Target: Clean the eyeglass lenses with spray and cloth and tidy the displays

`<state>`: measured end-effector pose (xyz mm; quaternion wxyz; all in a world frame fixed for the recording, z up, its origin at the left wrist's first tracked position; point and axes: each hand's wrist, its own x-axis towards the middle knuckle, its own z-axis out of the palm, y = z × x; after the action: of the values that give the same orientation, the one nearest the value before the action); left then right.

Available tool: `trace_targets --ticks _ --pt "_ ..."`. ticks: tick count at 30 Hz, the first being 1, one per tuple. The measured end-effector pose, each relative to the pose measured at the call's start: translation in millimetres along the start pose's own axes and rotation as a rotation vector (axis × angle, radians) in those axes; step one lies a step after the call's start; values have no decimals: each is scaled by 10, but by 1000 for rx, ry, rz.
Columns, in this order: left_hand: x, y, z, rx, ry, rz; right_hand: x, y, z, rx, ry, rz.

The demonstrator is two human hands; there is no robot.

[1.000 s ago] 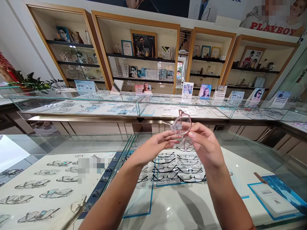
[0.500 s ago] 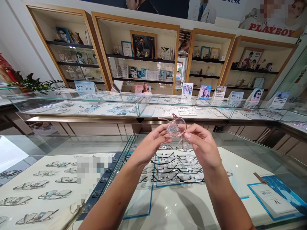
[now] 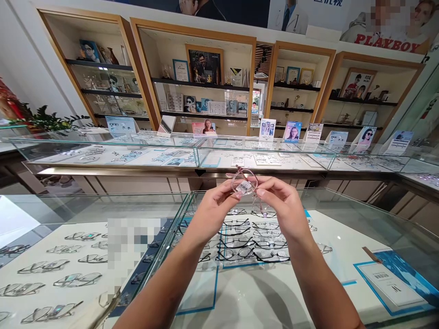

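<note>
A pair of pinkish, thin-rimmed eyeglasses is held up between my two hands, above the glass display case. A small printed sticker shows on one lens. My left hand pinches the glasses on the left side. My right hand grips them near the middle with thumb and fingers. The other lens hangs lower, partly hidden behind the right hand. Beneath my hands, several dark-framed eyeglasses lie in rows inside the case.
To the left, another case holds several eyeglasses. A blue-edged card lies at right. Beyond runs a long glass counter with sign cards on top. Wooden shelves line the back wall.
The eyeglasses have turned in my hands and shifted slightly left, so the stickered lens faces me more. Both hands keep their hold, and my right hand has moved a little left.
</note>
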<state>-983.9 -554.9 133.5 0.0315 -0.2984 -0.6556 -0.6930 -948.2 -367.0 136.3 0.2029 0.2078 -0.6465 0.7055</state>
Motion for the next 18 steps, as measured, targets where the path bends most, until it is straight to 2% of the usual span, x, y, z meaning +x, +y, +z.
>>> trace_targets --ticks 7,15,18 --pt "-3 -34 9 19 12 64 7 31 -18 -58 -16 -13" --pt "-11 -3 -6 88 10 45 6 25 -2 -32 -62 33" --pt "-23 -31 8 85 134 34 16 55 -2 -90 18 -4"
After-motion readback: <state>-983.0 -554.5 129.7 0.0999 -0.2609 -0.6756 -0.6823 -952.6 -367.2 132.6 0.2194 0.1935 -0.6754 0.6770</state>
